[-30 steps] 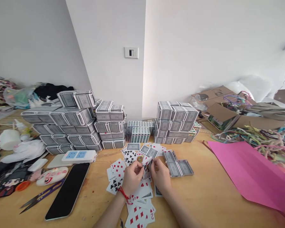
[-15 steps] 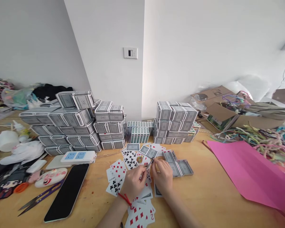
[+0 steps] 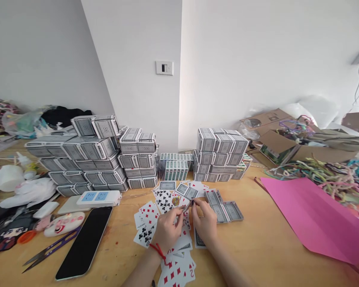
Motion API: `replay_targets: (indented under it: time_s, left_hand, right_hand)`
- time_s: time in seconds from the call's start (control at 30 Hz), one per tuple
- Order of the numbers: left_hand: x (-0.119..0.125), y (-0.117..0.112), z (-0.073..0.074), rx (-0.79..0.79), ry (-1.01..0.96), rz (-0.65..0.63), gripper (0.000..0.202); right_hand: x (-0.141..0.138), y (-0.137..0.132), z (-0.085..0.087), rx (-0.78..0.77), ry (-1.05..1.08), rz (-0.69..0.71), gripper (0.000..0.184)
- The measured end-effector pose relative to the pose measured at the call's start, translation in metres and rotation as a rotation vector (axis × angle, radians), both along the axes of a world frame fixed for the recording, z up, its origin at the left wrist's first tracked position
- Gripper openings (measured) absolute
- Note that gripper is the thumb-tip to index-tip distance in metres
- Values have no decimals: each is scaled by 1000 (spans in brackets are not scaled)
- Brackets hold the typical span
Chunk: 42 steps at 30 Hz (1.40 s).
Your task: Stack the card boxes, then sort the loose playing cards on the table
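My left hand (image 3: 166,231), with a red string at the wrist, and my right hand (image 3: 205,223) meet over a spread of loose playing cards (image 3: 151,217) on the wooden table (image 3: 257,247). Both pinch a single card (image 3: 188,206) between their fingertips, held edge-on above the pile. More cards (image 3: 176,273) lie face up below my wrists. Flattened card boxes (image 3: 224,209) lie just right of my right hand.
Stacks of boxed card decks stand at the back left (image 3: 89,159), centre (image 3: 175,167) and right (image 3: 221,155). A black phone (image 3: 83,241), scissors (image 3: 48,251) and a power strip (image 3: 98,197) lie left. Pink paper (image 3: 314,219) and cardboard boxes (image 3: 287,139) lie right.
The card between my fingers has turned from face-showing to edge-on, and my hands have shifted slightly while keeping hold of it.
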State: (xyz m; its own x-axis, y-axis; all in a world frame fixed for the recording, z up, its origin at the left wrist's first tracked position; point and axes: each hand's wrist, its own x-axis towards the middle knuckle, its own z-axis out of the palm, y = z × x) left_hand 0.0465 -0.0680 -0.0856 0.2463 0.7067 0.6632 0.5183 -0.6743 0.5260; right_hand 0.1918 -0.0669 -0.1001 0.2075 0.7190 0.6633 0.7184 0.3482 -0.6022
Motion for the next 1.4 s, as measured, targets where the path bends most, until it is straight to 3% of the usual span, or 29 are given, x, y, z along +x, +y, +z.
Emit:
replay_targets:
  time_s: [0.2,0.37,0.53,0.63,0.87,1.1,1.3,1.4]
  left_hand:
    - [-1,3,-3,-142,-106,87,7]
    - [0,4,-5,-162,-123,89,7]
    - [2,2,-5,-182,-136,98,10]
    - [2,3,-6,-200,-145,112,11]
    - [3,3,-3,-239,-245,107,7]
    - [4,3,2,-307,-352,135,11]
    - [5,4,1,-345,-374,126,11]
    - [6,5,0,-374,-419,150,11]
  right_hand:
    - [2,4,-6,-279,165,188,22]
    - [0,1,-1,-268,97,86,22]
    - [0,3,5,-342,305,213,23]
    - [0,5,4,-355,320,248,23]
    - [-3,1,2,-329,174,109,22]
    - [1,4,4,-381,315,268,26]
    - [-3,1,2,-364,147,109,22]
    - [-5,0,3,-381,156,127,23]
